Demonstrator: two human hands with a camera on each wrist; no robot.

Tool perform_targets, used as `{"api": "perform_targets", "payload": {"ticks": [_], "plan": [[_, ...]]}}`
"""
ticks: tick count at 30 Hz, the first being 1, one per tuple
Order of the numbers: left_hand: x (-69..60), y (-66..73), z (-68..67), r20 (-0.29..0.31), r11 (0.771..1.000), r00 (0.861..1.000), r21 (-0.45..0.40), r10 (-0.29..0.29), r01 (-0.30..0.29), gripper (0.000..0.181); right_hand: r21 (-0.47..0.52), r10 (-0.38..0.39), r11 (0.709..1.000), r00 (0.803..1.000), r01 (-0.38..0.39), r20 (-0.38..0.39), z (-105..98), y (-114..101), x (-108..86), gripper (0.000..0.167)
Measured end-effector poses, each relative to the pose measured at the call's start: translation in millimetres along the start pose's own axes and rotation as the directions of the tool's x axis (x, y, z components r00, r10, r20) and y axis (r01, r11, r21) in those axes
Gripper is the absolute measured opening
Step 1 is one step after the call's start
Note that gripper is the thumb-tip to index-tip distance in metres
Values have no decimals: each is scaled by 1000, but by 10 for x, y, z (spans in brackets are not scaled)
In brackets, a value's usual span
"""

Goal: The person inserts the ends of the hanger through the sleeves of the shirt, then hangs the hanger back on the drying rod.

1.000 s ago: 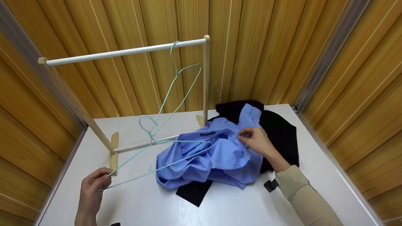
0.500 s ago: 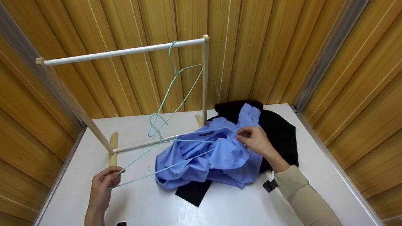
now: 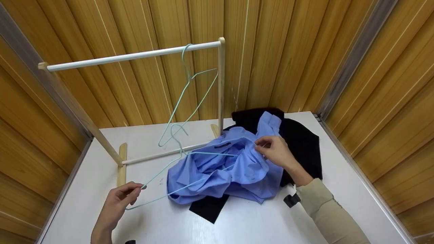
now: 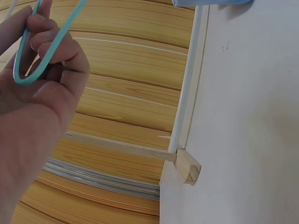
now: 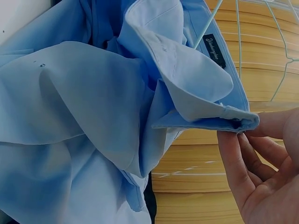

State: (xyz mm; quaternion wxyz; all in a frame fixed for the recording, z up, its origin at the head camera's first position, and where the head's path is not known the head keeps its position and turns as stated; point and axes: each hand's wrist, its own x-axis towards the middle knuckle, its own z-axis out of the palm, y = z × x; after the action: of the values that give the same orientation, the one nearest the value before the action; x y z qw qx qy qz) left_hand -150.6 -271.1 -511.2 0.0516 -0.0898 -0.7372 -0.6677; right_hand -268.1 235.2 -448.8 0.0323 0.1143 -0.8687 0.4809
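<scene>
My left hand [image 3: 118, 205] holds a mint-green wire clothes hanger [image 3: 166, 167] near its left end. In the left wrist view the hanger's bent end [image 4: 29, 80] lies across the palm and fingers. The hanger's other end is tucked inside a blue shirt [image 3: 217, 184] and hidden by cloth; its hook [image 3: 176, 127] points up. My right hand [image 3: 276, 150] pinches the shirt's edge near the collar. Up close in the right wrist view, thumb and fingers grip a folded collar corner [image 5: 247, 122], with a dark label [image 5: 214, 50] on the inside of the neck.
A rack [image 3: 135, 56] of white bar and wooden posts stands at the back left, and a second mint hanger [image 3: 190, 78] hangs from it. Black garments [image 3: 301, 142] lie behind and under the shirt on the white table [image 3: 162, 223]. Wood-patterned walls enclose the table.
My left hand has moved right, carrying the hanger, and its far end has slid from on top of the shirt to inside it. The right hand stays at the collar.
</scene>
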Motion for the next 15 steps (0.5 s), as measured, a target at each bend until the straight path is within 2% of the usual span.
{"api": "perform_targets", "payload": {"ticks": [5,7,11,15], "plan": [[-19,-26,-45,122,1000,992,-7,-16,17,14,15,-15,1000,1000,15,2,9,-16,0,13],[-22,-29,-57,177,1000,984,-13,-20,23,14,22,-20,1000,1000,20,3,15,-23,2,13],[-13,-39,-64,275,999,961,-49,10,3,16,26,-24,999,1000,23,3,23,-34,4,13],[3,-40,-51,318,998,948,-63,34,-14,18,27,-28,999,1000,28,4,25,-38,6,12]]}}
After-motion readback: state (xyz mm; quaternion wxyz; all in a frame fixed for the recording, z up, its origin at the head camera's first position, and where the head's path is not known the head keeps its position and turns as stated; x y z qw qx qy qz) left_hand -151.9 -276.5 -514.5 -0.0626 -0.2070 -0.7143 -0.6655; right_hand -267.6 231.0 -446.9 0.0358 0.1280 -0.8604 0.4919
